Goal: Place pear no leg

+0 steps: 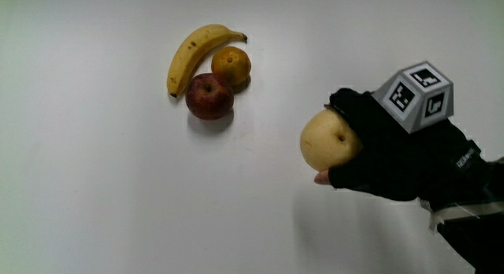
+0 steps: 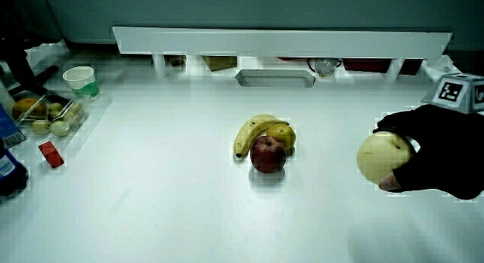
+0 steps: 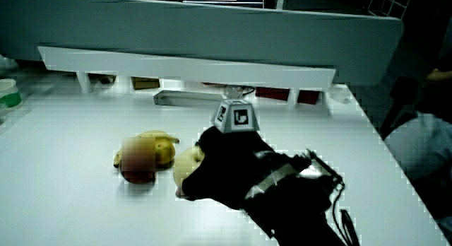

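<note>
Gloved in black, the hand (image 1: 394, 160) wraps its fingers around the pear (image 1: 329, 138), carrying it just above the white table (image 1: 102, 187), well apart from the fruit cluster. Its patterned cube (image 1: 417, 93) bears black-and-white markings, no readable writing. Banana (image 1: 193, 53), apple (image 1: 209, 96) and orange (image 1: 231, 65) touch one another. In a side view the apple (image 3: 138, 160) is blurred.

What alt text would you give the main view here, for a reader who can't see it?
Seen from above, the gloved hand grips a pale yellow pear over the white table. Apart from it, a banana, an orange and a red apple sit clustered together, the apple nearest the person.
</note>
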The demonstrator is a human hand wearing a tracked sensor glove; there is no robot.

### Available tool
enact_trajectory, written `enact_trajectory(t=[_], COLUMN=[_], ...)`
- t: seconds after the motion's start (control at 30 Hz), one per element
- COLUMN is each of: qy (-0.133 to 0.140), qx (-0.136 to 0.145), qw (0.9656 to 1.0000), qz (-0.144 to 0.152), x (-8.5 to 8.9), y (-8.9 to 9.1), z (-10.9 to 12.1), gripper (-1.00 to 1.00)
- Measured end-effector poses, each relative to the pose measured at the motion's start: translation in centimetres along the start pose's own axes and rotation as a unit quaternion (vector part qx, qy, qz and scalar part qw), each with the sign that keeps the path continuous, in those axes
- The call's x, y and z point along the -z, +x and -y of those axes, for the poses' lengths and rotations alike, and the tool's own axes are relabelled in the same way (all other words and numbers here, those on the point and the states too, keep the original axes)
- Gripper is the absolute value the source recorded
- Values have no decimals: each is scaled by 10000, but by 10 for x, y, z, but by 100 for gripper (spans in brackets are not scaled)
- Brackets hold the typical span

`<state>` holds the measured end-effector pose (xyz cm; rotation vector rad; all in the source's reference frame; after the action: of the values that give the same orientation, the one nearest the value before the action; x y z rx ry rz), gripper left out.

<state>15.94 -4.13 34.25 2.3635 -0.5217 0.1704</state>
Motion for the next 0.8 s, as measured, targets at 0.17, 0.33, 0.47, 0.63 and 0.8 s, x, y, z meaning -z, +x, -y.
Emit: enact_trajectory(t=[0.17, 0.33, 0.47, 0.63, 0.8], qy=[-105, -339, -480, -608, -769], qx=[-67, -56, 13, 68, 80], qw=[9999, 9994, 9988, 9981, 9970], qz=[2, -45, -75, -70, -67], x=[15, 33, 47, 63, 77], y=[2, 5, 8, 11, 13], z=[6, 6, 4, 0, -3], gripper=[0, 0, 0, 0, 0])
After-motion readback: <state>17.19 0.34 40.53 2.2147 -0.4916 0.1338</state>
